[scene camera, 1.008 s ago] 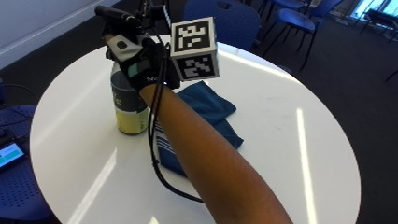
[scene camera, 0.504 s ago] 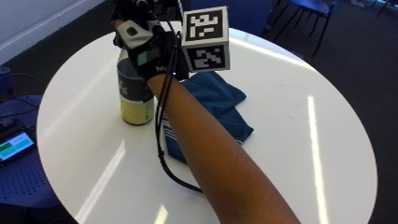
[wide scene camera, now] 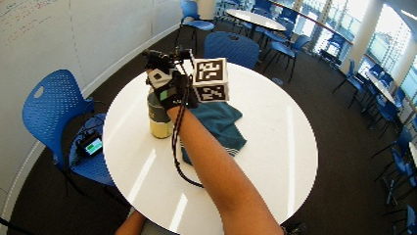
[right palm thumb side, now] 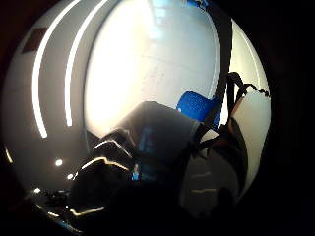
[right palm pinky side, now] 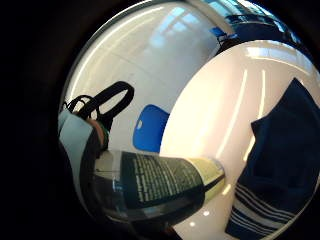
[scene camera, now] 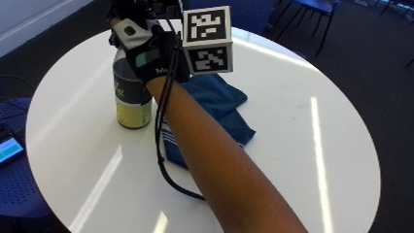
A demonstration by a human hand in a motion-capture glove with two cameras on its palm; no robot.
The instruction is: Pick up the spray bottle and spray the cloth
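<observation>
Outstretched right hand (scene camera: 152, 58), fingers curled

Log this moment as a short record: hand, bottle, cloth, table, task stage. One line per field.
hand: gloved right hand wrapped round the upper part of the spray bottle
bottle: spray bottle upright, its base on the table, dark label above a yellowish lower part
cloth: blue cloth with white stripes at one end, lying crumpled beside the bottle, partly hidden by the forearm
table: round white table
task stage: bottle gripped, not yet lifted; no sign of spraying
</observation>
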